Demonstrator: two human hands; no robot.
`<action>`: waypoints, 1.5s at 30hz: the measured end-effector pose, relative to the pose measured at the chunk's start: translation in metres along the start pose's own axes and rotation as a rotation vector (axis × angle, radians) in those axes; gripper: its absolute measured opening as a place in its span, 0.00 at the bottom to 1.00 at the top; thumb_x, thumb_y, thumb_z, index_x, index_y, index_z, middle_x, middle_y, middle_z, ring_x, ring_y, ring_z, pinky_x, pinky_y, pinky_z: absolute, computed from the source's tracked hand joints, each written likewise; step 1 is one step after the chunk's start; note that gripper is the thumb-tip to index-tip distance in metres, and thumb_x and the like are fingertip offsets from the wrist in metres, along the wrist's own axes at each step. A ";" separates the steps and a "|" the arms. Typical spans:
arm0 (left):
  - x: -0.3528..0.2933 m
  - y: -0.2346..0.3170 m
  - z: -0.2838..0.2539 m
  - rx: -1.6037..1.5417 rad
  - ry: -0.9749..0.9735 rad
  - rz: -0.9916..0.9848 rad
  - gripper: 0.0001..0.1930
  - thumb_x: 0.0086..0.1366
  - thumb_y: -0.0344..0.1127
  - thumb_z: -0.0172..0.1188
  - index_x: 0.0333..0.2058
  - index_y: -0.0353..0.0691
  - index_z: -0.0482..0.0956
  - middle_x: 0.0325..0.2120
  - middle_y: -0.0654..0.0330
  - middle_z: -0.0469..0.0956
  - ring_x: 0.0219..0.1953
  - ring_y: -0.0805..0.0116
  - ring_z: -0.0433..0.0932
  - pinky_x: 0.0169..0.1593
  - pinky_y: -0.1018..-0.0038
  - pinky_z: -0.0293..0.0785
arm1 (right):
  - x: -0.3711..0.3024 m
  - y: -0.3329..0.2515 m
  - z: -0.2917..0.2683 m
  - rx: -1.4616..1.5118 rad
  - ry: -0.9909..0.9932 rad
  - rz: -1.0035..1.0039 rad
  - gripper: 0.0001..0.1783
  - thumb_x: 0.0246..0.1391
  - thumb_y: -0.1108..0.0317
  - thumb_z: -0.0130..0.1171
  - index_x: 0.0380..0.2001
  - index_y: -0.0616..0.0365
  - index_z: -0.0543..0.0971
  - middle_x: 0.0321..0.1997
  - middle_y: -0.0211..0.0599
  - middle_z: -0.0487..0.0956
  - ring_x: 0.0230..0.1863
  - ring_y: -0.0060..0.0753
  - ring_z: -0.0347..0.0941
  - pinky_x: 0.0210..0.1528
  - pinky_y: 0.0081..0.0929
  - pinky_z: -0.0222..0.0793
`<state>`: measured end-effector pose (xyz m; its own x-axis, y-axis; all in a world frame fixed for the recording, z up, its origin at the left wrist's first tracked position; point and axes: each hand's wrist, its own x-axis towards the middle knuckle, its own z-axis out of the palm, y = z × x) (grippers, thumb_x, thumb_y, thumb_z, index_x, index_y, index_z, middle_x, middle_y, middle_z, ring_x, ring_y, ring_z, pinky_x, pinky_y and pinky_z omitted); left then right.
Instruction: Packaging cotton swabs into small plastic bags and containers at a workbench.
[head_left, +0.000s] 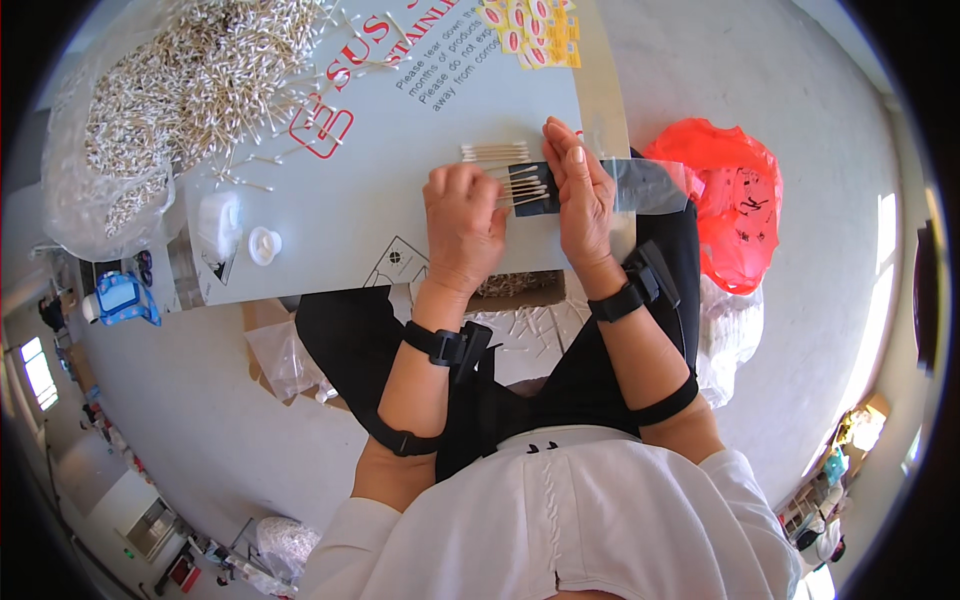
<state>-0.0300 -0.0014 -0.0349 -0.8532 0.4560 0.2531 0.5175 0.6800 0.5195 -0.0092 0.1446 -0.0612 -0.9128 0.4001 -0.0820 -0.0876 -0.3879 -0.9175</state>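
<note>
Your left hand (464, 215) pinches the cotton swabs (526, 185) by their left ends, over the dark strip (541, 208); your right hand (585, 200) stands open beside their tips; line those tips up evenly, pinching lightly.

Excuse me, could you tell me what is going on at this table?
A person sits at it, the left hand curled at one end of a small group of cotton swabs. The right hand is held open beside their other end, next to clear plastic jutting past the table edge. Another row of swabs lies just beyond, and a large heap sits at the far left.
</note>
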 end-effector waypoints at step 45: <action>0.003 -0.006 0.026 -0.790 0.347 -0.269 0.21 0.69 0.42 0.48 0.55 0.34 0.66 0.55 0.52 0.67 0.58 0.60 0.65 0.62 0.62 0.59 | -0.008 0.010 0.010 0.060 0.103 -0.085 0.22 0.66 0.62 0.44 0.54 0.71 0.69 0.57 0.47 0.71 0.60 0.35 0.65 0.64 0.29 0.60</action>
<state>-0.0342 0.0113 -0.0584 -0.9768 0.0523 0.2075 0.2114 0.0875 0.9735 -0.0069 0.1287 -0.0659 -0.8558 0.5151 -0.0472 -0.1894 -0.3970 -0.8980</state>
